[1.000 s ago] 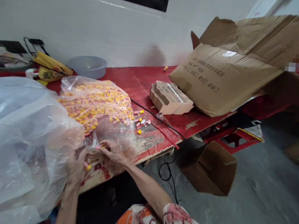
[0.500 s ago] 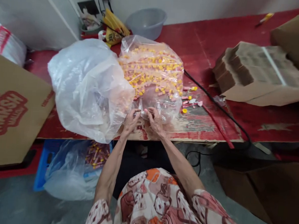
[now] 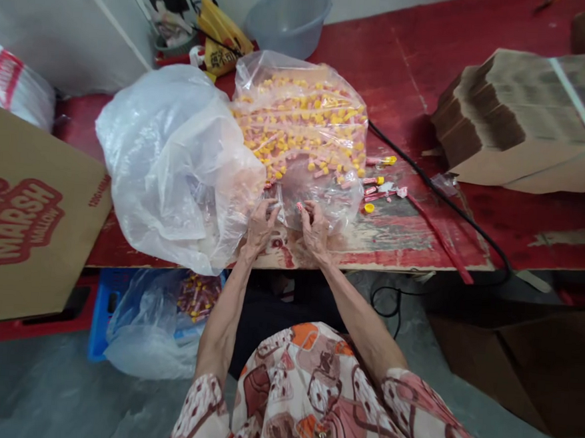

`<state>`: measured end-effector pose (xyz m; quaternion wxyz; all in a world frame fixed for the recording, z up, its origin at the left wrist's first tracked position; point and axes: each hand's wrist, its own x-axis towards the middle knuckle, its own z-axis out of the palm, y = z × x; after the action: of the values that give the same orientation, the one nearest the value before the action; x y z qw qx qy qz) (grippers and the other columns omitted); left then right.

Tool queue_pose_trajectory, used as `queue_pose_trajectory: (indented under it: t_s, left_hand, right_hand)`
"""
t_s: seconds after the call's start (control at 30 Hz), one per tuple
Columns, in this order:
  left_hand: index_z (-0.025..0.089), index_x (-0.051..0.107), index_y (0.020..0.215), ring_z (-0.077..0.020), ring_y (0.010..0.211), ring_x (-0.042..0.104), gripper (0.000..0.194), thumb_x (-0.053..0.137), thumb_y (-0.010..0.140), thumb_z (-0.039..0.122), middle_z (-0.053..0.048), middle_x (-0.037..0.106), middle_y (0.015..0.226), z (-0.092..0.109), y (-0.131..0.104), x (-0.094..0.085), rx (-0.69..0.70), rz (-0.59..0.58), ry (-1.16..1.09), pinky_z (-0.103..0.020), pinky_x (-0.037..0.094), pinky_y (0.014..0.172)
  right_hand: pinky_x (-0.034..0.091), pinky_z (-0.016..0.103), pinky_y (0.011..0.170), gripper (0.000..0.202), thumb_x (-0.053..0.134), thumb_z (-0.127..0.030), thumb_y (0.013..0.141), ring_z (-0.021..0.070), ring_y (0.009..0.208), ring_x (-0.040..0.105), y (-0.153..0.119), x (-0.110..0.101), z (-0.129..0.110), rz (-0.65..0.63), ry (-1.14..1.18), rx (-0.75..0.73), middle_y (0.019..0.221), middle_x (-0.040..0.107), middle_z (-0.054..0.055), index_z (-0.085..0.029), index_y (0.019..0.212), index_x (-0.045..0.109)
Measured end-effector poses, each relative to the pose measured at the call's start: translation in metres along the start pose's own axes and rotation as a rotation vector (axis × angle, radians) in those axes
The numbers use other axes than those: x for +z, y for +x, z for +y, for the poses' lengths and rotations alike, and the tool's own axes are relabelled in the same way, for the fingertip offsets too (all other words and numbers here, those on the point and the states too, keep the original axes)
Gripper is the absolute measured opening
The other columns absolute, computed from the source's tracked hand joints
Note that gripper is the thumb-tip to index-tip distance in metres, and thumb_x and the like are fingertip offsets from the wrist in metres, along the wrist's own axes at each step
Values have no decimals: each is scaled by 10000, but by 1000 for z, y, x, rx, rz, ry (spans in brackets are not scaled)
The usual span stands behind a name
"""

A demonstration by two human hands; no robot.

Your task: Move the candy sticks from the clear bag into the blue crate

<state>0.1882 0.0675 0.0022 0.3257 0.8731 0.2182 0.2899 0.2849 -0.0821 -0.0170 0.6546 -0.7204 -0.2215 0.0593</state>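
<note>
My left hand (image 3: pixel 261 225) is at the front edge of the red table, beside the large cloudy plastic bag (image 3: pixel 171 164). Its fingers are bent around a bit of clear film, too small to make out well. A little to the right, my right hand (image 3: pixel 314 228) pinches a small red-and-white piece (image 3: pixel 300 207) between thumb and fingertips. Just beyond both hands lies a clear bag (image 3: pixel 304 123) full of small pink tubes with yellow caps. Several loose tubes and a yellow cap (image 3: pixel 369 208) lie to its right.
Stacked flat cardboard (image 3: pixel 534 129) stands at the right, with a black cable (image 3: pixel 439 192) in front. A printed carton (image 3: pixel 27 214) is at the left. Below the table sits a blue crate (image 3: pixel 100 312) holding a bag. A grey basin (image 3: pixel 289 22) stands at the back.
My hands have moved apart slightly, and the red-and-white piece now shows clearly in my right fingertips. The view has shifted a little.
</note>
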Motion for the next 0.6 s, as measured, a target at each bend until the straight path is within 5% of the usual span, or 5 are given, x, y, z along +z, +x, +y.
queue_pose_trajectory:
  t_s: [0.23, 0.4, 0.47, 0.6]
  left_hand:
    - [239, 745, 1155, -306, 1265, 708, 186, 592, 1130, 343, -137, 791, 1195, -18, 20, -16, 53, 192, 195, -524, 514, 1208]
    - [214, 715, 1267, -322, 1346, 672, 341, 521, 1163, 474, -186, 741, 1340, -8, 29, -32, 40, 397, 144, -531, 510, 1205]
    - [215, 710, 1291, -317, 1310, 687, 372, 498, 1168, 496, -182, 737, 1330, 2, 19, -24, 59, 346, 96, -507, 541, 1159]
    - [236, 736, 1213, -273, 1149, 736, 302, 550, 1147, 464, -126, 771, 1174, 17, -6, 5, 83, -17, 32, -419, 594, 1046]
  right_hand:
    - [645, 438, 966, 427, 528, -603, 1115, 257, 1019, 779, 1, -1, 1, -28, -42, -36, 1178, 818, 120, -234, 1244, 700]
    - [637, 442, 970, 431, 548, -617, 1107, 273, 1030, 775, 1, 0, 2, -19, -38, -28, 1160, 813, 117, -239, 1241, 706]
    - [631, 435, 978, 425, 558, -617, 1105, 271, 1037, 774, 0, 0, 2, -19, -20, -12, 1156, 811, 112, -244, 1246, 704]
    - [626, 419, 966, 431, 557, -619, 1104, 263, 1045, 774, -1, -1, 0, -4, 16, 18, 1165, 810, 114, -240, 1259, 691]
